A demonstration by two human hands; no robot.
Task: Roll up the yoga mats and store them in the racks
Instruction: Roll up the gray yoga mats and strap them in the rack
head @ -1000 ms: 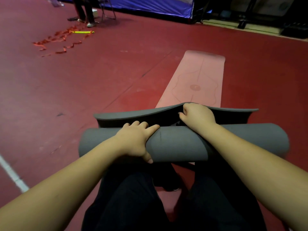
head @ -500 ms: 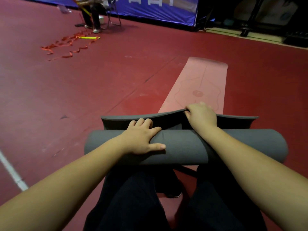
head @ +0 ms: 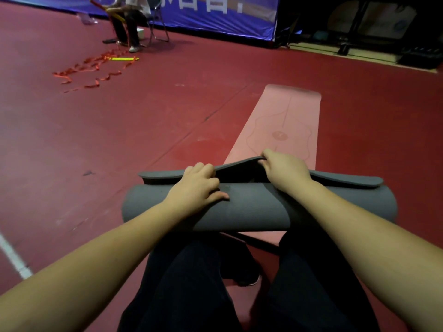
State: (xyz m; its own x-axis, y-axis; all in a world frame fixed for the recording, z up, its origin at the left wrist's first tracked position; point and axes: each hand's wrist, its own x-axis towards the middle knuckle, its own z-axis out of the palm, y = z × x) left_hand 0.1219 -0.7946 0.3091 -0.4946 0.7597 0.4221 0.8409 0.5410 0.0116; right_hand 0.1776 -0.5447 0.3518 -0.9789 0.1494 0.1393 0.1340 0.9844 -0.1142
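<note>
A red sports floor [head: 119,144] spread out ahead, with a white line [head: 13,256] crossing its near left corner. At the far left a seated person [head: 127,20] occupied a folding chair [head: 158,25] before a blue banner [head: 215,13], and red ribbons [head: 93,70] lay scattered on the floor beside a yellow stick [head: 123,59]. Dark equipment stood in the far right corner, too dim to identify. A pink yoga mat [head: 282,123] lay flat, running away from the person, its near end hidden under the grey yoga mat [head: 251,207].

The grey mat was nearly rolled, a thick roll lying crosswise over the pink one just in front of the person's knees in black trousers [head: 191,283], with its last loose flap [head: 347,179] still beyond the roll. The left hand [head: 199,188] rested on top of the roll, thumb spread along it and fingertips curled over the flap's edge. The right hand [head: 285,170] gripped that edge, fingers clenched around it and lifting it into a hump between the two hands.
</note>
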